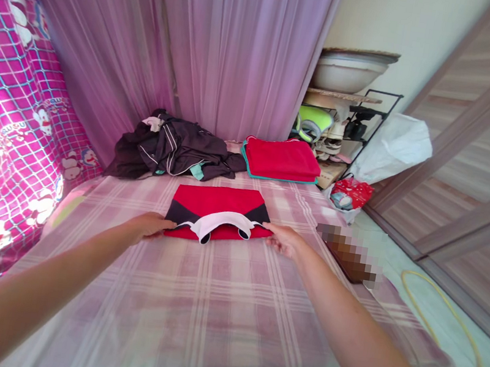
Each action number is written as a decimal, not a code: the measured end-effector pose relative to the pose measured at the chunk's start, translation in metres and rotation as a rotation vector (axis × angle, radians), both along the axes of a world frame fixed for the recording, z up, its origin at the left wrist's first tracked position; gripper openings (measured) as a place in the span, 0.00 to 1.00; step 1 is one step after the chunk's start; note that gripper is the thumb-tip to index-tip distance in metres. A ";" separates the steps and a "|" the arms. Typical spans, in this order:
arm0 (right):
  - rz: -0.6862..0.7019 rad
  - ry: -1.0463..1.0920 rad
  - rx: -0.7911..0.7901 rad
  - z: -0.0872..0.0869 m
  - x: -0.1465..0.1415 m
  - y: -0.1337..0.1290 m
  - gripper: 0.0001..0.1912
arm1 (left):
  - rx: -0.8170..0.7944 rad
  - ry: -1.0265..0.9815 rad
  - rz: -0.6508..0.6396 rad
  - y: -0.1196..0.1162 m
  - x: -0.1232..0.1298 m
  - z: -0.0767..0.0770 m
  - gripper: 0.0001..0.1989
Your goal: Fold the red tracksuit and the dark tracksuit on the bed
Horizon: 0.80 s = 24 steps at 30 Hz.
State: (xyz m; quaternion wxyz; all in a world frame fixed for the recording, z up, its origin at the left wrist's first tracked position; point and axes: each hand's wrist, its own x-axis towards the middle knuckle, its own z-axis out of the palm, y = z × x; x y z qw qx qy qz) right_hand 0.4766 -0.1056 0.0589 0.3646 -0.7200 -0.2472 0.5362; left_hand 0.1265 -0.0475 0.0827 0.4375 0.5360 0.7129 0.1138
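While two hands grip its sides, one folded red shirt [218,201] with dark side panels and one white collar [220,220] lies flat on the plaid bedsheet [206,308]. The left hand [149,226] has its fingers drawn together on the left edge; the right hand [287,240] pinches the opposite edge between thumb and fingers. Beyond lie one heap of dark clothing [190,145] and, to its right, one red stack [284,157], teal-edged beneath; the garments in each cannot be counted. Farther right are one pale basin [348,74], one white bag [398,142] and one red bag [352,192]. Amid cartoon figures on the pink cloth [43,167], partly legible lettering includes "SU".
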 end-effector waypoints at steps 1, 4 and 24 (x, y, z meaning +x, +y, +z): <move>-0.010 0.010 0.000 0.001 -0.001 0.000 0.09 | 0.005 -0.030 0.022 -0.001 0.001 0.000 0.19; -0.038 0.037 0.031 0.005 -0.004 0.002 0.09 | 0.045 -0.161 0.099 -0.002 0.003 0.006 0.19; -0.346 0.069 0.606 0.131 0.077 0.080 0.04 | 0.272 -0.657 0.024 0.092 0.096 0.136 0.13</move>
